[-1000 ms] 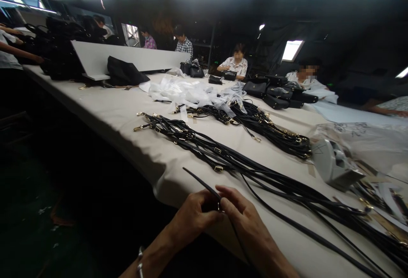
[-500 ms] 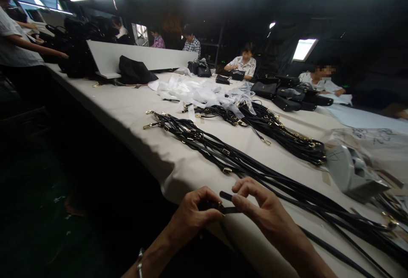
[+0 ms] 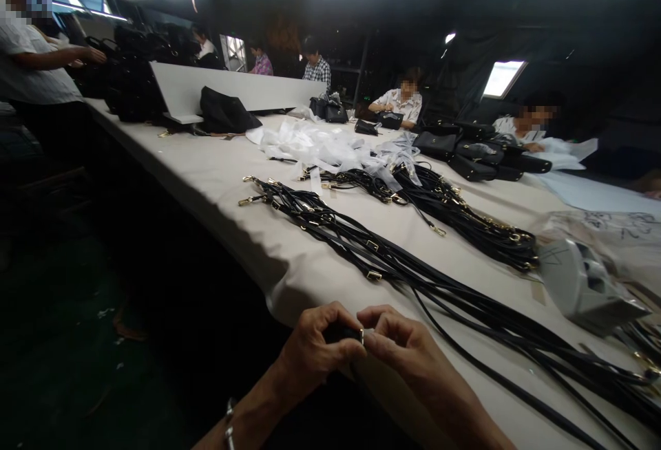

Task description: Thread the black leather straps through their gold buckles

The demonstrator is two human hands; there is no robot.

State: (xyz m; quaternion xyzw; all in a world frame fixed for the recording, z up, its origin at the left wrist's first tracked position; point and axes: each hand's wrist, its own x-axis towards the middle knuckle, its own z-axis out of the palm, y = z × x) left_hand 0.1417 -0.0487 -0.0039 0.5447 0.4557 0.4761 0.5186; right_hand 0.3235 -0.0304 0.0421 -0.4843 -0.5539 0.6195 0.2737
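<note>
My left hand point(image 3: 321, 341) pinches a black strap point(image 3: 341, 333) with a small gold buckle point(image 3: 362, 337) at its end, just off the table's near edge. The fingers of my right hand point(image 3: 395, 338) are closed at the buckle, touching it from the right; they cover most of the strap there. Beyond my hands, a bundle of long black straps point(image 3: 444, 285) with gold buckles and clips runs across the table. Farther back lies a second heap of black straps point(image 3: 465, 219).
The cloth-covered table point(image 3: 206, 168) carries crumpled white wrapping point(image 3: 320, 144), black bags point(image 3: 469, 154) and a grey tape dispenser point(image 3: 583, 285) at right. A white board point(image 3: 237, 89) stands farther back. Several people work around the table; one person point(image 3: 36, 58) stands at left.
My right hand has moved left, from holding the strap's free tip to closing at the buckle against my left hand. The person at left has drawn an arm back.
</note>
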